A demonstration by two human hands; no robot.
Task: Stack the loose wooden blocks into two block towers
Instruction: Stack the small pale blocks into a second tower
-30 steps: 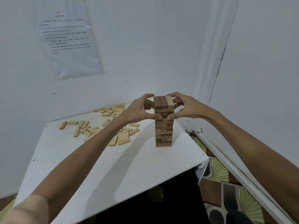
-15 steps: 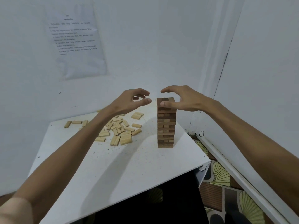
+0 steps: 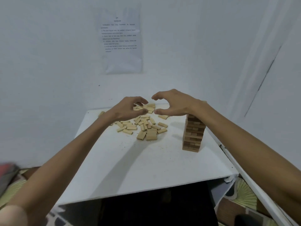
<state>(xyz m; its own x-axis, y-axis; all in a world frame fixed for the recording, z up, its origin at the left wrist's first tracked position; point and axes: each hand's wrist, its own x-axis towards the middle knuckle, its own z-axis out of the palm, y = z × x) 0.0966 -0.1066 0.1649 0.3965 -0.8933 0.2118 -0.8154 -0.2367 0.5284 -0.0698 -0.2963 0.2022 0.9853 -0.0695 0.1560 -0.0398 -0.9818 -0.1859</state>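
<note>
Loose pale wooden blocks [image 3: 143,126] lie scattered at the far side of a white surface [image 3: 146,168]. Above them the left hand [image 3: 128,110] and right hand [image 3: 175,105] hover, fingers loosely curled and holding nothing. A darker wooden block tower [image 3: 193,132] stands upright to their right.

We see left hand [image 3: 128,110] and right hand [image 3: 175,105] raised, loosely curled, holding nothing, with a narrow gap between the fingertips. Under the grip lies the pile of loose blocks [image 3: 143,126], packed close with few finger gaps. The tower [image 3: 193,132] stands behind the right wrist and blocks any sweep to that side; we cannot tell if they touch. There is a bare strip of table [image 3: 146,163] between pile and tower, and wide bare table nearer us. The wall [image 3: 65,79] closes just beyond the pile.
</note>
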